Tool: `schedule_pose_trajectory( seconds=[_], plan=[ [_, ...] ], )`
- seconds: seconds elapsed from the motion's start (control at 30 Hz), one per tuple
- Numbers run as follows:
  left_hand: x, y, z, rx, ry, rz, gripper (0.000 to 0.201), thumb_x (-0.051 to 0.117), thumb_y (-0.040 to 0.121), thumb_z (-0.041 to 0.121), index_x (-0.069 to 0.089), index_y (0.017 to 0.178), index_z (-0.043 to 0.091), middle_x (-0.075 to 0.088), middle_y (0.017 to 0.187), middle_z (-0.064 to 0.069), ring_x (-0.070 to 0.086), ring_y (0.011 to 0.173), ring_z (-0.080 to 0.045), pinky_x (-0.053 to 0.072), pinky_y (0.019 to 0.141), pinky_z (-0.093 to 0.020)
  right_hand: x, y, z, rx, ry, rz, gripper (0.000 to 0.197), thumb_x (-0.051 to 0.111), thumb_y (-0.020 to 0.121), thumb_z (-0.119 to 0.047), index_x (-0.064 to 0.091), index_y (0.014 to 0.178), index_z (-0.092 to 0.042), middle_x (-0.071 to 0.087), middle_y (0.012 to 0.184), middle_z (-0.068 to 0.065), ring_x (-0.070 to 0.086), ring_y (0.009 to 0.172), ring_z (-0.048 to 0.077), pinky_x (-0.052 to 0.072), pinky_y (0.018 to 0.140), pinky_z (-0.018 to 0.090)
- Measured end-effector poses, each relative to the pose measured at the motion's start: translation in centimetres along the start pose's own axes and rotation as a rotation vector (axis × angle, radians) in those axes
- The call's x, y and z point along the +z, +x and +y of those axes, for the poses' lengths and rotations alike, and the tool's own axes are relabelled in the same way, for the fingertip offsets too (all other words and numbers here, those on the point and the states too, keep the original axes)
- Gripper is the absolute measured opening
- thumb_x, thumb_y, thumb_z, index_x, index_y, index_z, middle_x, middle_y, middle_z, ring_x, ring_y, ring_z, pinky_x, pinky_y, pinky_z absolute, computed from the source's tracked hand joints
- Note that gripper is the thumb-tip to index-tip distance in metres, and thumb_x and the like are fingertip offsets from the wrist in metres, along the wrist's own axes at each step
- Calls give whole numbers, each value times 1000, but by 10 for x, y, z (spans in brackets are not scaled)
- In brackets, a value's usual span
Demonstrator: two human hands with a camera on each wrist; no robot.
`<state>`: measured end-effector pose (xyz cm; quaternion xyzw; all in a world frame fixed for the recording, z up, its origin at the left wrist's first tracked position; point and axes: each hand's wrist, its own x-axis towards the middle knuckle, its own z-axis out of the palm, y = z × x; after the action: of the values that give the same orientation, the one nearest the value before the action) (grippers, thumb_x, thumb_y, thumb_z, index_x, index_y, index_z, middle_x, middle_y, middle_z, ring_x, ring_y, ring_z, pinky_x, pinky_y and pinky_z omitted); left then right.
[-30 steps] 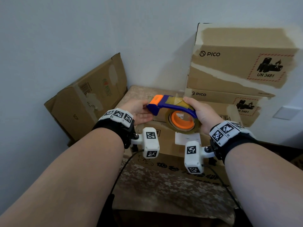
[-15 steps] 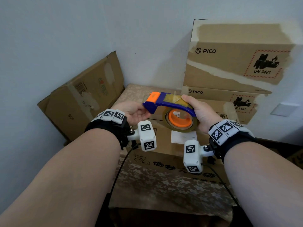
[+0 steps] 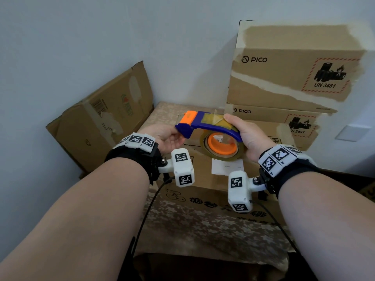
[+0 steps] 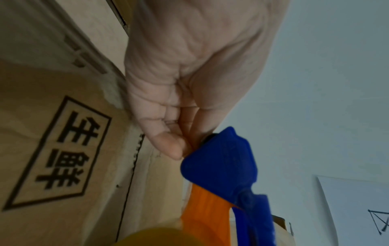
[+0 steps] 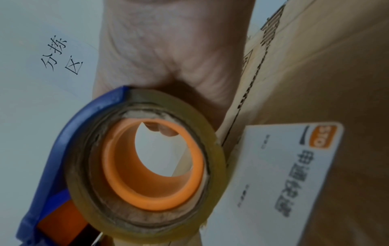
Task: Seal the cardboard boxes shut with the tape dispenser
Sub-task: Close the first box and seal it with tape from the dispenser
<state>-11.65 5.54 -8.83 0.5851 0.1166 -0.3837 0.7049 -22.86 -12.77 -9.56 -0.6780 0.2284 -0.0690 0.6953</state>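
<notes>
A blue and orange tape dispenser with a roll of clear tape hangs in the air above a cardboard box that lies on a patterned cloth. My right hand grips the rear of the dispenser around the roll, thumb on top. My left hand pinches the blue front end below the orange tip. A loose tape end sticks up from the top of the dispenser. The box bears a white shipping label.
Two PICO boxes are stacked at the back right against the wall. Another worn cardboard box leans at the left wall. The cloth-covered table extends toward me, with cables from the wrist cameras hanging over it.
The view has drifted slightly. Both hands keep the same hold on the dispenser, which stays above the box.
</notes>
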Motion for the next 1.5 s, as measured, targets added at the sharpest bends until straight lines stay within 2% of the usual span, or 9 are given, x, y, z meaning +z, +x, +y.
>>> schedule_pose_trajectory(
  seconds=[0.3,0.47,0.57,0.67,0.83,1.03,1.17,1.33,1.5],
  plan=[
    [-6,-3,9,85,174,116,17,53,93,-2,53,76,2,59,64,-6,52,64,-10,49,44,-15,0,3,-14,-39,-157,-43,61,69,76,-57,70,102,-1,73,82,10,67,77,23,50,98,42],
    [-33,-2,27,139,251,287,15,54,94,0,55,79,0,53,72,-7,53,55,-10,51,39,-19,-8,7,-32,-98,-337,-19,90,73,56,-69,68,103,7,73,90,19,69,82,31,51,95,45],
    [-62,0,33,137,275,378,24,50,96,3,53,73,1,45,69,-4,44,57,-8,53,46,-17,-23,7,-35,-85,-424,-21,68,73,71,-57,70,100,5,73,86,19,67,73,28,53,91,42],
    [-69,3,27,153,319,360,22,50,97,3,53,75,1,45,71,-5,43,62,-9,56,81,-30,-14,8,-32,-112,-526,-24,55,73,76,-51,71,92,2,69,75,17,62,67,25,52,79,36],
    [-67,2,21,222,364,392,13,55,91,-5,53,79,-1,50,79,-9,52,68,-15,58,60,-31,-2,13,-35,-107,-637,12,38,73,75,-50,63,67,-14,60,60,3,57,61,22,45,68,31],
    [-67,0,13,264,375,393,28,47,89,-16,44,98,10,46,85,-12,53,69,-20,57,68,-36,3,9,-41,-78,-739,25,35,71,78,-46,59,68,-15,57,64,6,54,64,23,41,65,30],
    [-71,-2,10,258,359,358,31,44,89,-17,45,76,11,45,77,-9,52,69,-17,56,50,-26,12,4,-49,-57,-860,23,33,64,84,-44,62,81,-11,59,75,10,55,73,25,41,70,32],
    [-70,-7,10,292,311,335,28,44,90,-17,55,73,3,52,81,-6,57,89,-19,58,75,-29,17,-4,-50,-98,-966,110,36,59,85,-43,55,69,-11,52,65,5,50,66,23,35,58,31],
    [-58,-13,11,307,364,271,23,43,90,-17,61,88,-2,59,122,-14,58,101,-17,54,78,-24,7,-12,-48,-114,-983,169,48,60,84,-46,71,91,0,64,80,11,57,77,27,40,64,32]
  ],
)
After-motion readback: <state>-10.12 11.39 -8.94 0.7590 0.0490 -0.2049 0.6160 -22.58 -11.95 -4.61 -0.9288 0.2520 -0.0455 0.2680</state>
